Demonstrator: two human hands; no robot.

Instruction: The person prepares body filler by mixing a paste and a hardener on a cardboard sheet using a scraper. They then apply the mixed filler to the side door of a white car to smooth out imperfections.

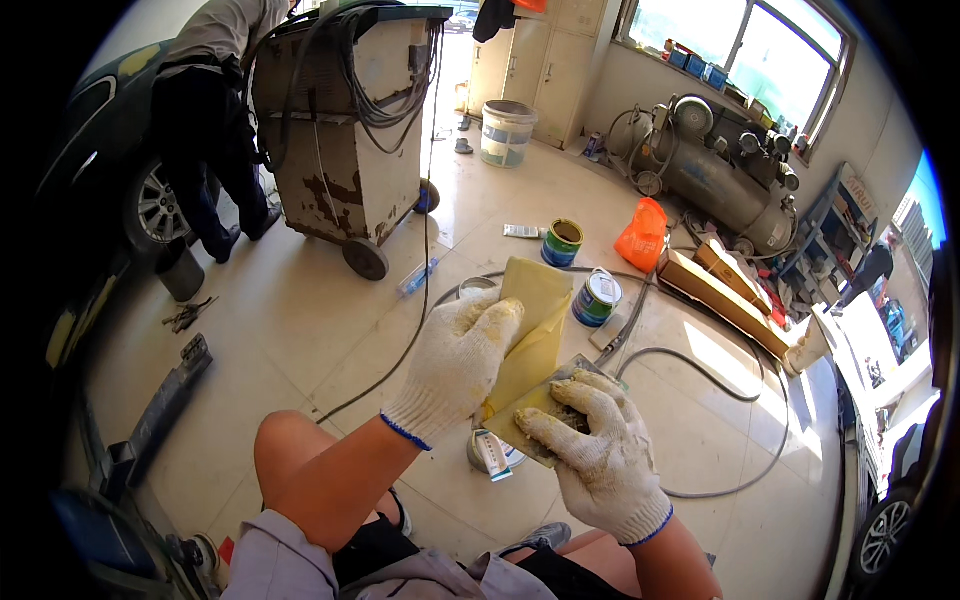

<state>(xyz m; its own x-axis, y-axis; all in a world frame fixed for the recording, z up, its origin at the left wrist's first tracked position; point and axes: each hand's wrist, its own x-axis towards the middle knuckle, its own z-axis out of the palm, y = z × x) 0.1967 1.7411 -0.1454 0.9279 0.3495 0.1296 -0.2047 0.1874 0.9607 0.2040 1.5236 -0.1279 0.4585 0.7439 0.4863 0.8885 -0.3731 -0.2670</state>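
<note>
My left hand (452, 365), in a white knitted glove, grips an upright yellow sheet or board (536, 310) coated with pale yellow material. My right hand (595, 450), also gloved, holds a flat rectangular spreader (532, 415) smeared with the same yellow, its edge against the lower part of the sheet. Both gloves have yellow smears on the fingers. Below them sits an open can (479, 458) with a small white-and-blue item on it. Just beyond are a green-and-blue can (563, 245), a similar lidded can (598, 298) and a tube (523, 231).
A co-worker (205, 130) bends at a dark car (100, 200) beside a wheeled machine (330, 175) draped with hoses. An air compressor (710, 185), orange bag (640, 235), cardboard boxes (715, 300) and bucket (507, 135) stand behind. A hose (730, 390) loops across the floor; a metal arm (150, 420) lies left.
</note>
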